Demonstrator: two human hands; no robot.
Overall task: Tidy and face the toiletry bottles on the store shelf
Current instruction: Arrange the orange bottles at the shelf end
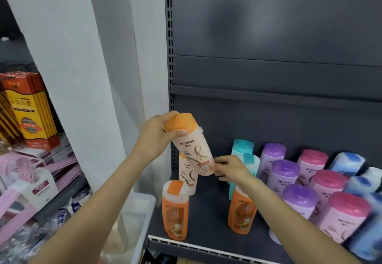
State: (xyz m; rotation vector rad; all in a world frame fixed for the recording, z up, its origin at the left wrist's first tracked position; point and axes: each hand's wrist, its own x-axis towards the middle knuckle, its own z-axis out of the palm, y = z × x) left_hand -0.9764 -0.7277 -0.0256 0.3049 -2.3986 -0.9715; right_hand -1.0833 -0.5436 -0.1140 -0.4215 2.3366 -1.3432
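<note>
The left hand (154, 137) wraps around the orange cap of a pale Mewon bottle (193, 148), thumb pressed across the front just under the cap. The right hand (231, 169) pinches the bottle's lower end between fingertips and thumb. Held by both hands, the bottle is tilted — cap up and to the left, base down to the right — in the air above the dark grey shelf (208, 230).

Just behind and below it a second pale orange-capped bottle (188, 176) stands upright on the shelf. Nearer the white wire front rail (198, 248) stand two orange bottles, one at the left (175, 210) and one (240, 212) partly hidden under the right forearm. Teal-capped bottles (242, 150) stand behind the right hand; rows of purple-capped (286, 172), pink-capped (329, 181) and blue bottles (347, 161) fill the right side.

A clear plastic bin (142, 208) sits left of the shelf — its contents cannot be told.
</note>
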